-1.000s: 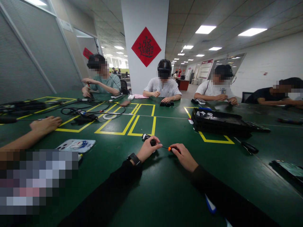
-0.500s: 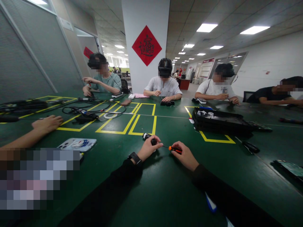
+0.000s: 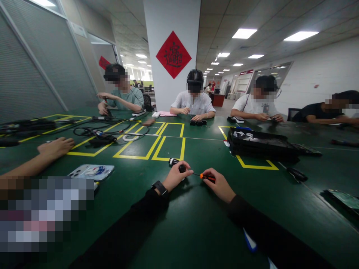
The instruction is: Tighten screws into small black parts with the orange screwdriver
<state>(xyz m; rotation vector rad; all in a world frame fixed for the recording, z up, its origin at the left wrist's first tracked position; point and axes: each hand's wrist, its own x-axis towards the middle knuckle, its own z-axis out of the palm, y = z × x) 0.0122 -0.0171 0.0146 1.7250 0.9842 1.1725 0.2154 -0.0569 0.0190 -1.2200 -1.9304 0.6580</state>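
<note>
My right hand (image 3: 220, 184) is closed round the orange-and-black handle of a screwdriver (image 3: 209, 178). Its thin shaft runs leftward to the fingertips of my left hand (image 3: 176, 177), which wears a dark wristband. Those left fingers are wrapped round a black cylindrical part (image 3: 174, 161) with a pale band near its far end. A rounded black portion also shows between thumb and fingers. Where the screwdriver's tip meets the part is hidden by my fingertips. Both hands are low over the green table (image 3: 185, 231).
A black open case (image 3: 260, 144) lies to the right, with another screwdriver (image 3: 295, 174) nearer me and a circuit board (image 3: 343, 199) at the edge. Leftward are a phone (image 3: 94, 172), tangled cables (image 3: 98, 134) and a neighbour's hand (image 3: 57, 147). Several people work at the table.
</note>
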